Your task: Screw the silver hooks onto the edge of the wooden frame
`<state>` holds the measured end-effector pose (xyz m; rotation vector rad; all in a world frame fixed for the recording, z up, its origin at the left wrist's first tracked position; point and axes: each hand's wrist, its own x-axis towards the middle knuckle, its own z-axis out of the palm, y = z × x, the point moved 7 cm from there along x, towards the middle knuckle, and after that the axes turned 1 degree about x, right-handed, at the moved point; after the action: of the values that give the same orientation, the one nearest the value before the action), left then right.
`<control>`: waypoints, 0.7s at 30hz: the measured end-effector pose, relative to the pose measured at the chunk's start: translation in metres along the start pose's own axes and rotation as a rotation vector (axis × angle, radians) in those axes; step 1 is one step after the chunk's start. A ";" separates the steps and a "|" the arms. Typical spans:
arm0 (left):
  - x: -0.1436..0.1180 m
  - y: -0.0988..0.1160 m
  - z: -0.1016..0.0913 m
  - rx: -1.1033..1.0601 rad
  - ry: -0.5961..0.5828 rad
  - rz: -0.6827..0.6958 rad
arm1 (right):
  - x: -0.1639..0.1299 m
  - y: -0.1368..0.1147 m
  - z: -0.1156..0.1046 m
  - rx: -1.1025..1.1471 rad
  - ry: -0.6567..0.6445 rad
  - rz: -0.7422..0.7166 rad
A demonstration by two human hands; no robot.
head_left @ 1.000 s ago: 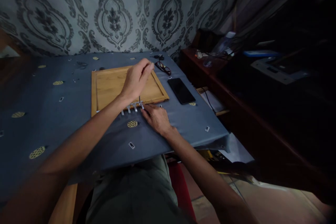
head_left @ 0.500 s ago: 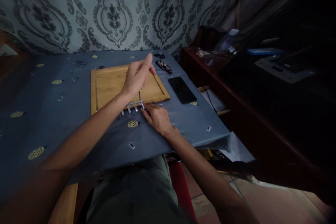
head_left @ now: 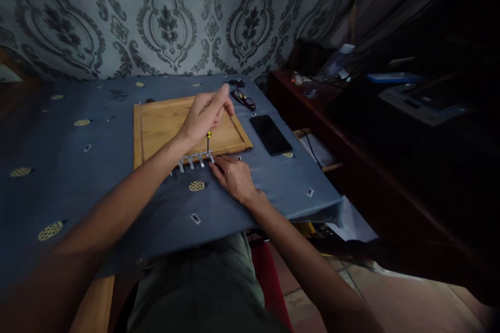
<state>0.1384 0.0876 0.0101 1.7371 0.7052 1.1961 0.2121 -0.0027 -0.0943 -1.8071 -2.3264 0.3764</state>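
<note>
My left hand (head_left: 205,116) is closed around the handle of a screwdriver (head_left: 209,138), held upright. Its yellow-and-black lower end shows under my fist, and the thin shaft points down to the near edge of a framed wooden board (head_left: 164,122). Along that edge lies a silver metal hook rail (head_left: 191,161) with several prongs hanging toward me. The screwdriver's tip meets the rail near its right end; the screw itself is too small to make out. My right hand (head_left: 235,177) rests low on the table, thumb and fingertips gripping the rail's right end.
A black phone (head_left: 271,135) lies right of the board, with eyeglasses (head_left: 244,98) behind it. Scissors (head_left: 117,94) lie at the back left on the blue tablecloth (head_left: 128,218). A dark wooden cabinet with a clear bottle (head_left: 336,65) stands to the right.
My left fist has turned slightly on the screwdriver, showing more of its yellow-and-black part. My right hand stays at the rail's end. The view has shifted a little.
</note>
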 end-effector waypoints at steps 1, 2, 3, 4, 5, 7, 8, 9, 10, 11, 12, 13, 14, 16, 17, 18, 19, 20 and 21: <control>-0.001 0.003 -0.003 0.096 0.039 0.050 | 0.000 0.000 0.000 -0.003 -0.001 0.004; -0.002 0.007 -0.007 0.192 0.089 0.107 | 0.000 0.000 0.000 -0.006 0.000 0.008; -0.003 0.011 -0.009 0.272 0.138 0.161 | 0.000 0.000 -0.001 -0.009 0.000 0.010; -0.005 0.014 -0.010 0.325 0.170 0.200 | 0.000 0.000 -0.001 -0.009 -0.001 0.009; -0.006 0.015 -0.010 0.339 0.179 0.212 | 0.000 0.000 -0.001 -0.008 -0.002 0.008; -0.006 0.012 -0.005 0.266 0.142 0.166 | 0.000 -0.001 -0.001 0.001 -0.003 0.003; -0.006 0.010 -0.002 0.207 0.115 0.128 | 0.000 -0.001 -0.001 0.005 -0.004 0.003; -0.006 0.007 0.001 0.145 0.096 0.090 | -0.001 -0.001 -0.002 0.008 -0.005 0.004; -0.006 0.005 0.004 0.088 0.090 0.058 | -0.001 -0.001 -0.002 0.009 -0.006 0.006; -0.006 0.004 0.005 0.043 0.095 0.037 | -0.001 -0.001 -0.002 0.010 -0.007 0.006; -0.006 0.003 0.006 0.012 0.106 0.025 | -0.001 -0.002 -0.003 0.010 -0.008 0.007; -0.005 0.002 0.006 -0.009 0.116 0.017 | -0.001 -0.002 -0.003 0.011 -0.008 0.009; -0.005 0.001 0.006 -0.023 0.124 0.010 | -0.001 -0.002 -0.003 0.011 -0.007 0.009; -0.003 0.000 0.006 -0.033 0.129 0.005 | -0.001 -0.002 -0.004 0.008 -0.007 0.008; -0.002 -0.001 0.006 -0.035 0.130 0.004 | -0.001 -0.002 -0.004 0.006 -0.009 0.008; -0.001 -0.002 0.005 -0.038 0.131 0.001 | -0.001 -0.002 -0.003 0.005 -0.011 0.006; 0.000 -0.003 0.004 -0.043 0.132 -0.004 | -0.001 -0.002 -0.003 0.006 -0.013 0.002; 0.001 -0.004 0.004 -0.052 0.129 -0.010 | -0.001 -0.002 -0.003 0.006 -0.013 0.001; 0.001 -0.005 0.003 -0.065 0.123 -0.014 | 0.000 -0.002 -0.002 0.006 -0.013 0.002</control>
<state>0.1423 0.0896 0.0062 1.6137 0.7418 1.3110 0.2113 -0.0032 -0.0917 -1.8100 -2.3297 0.3957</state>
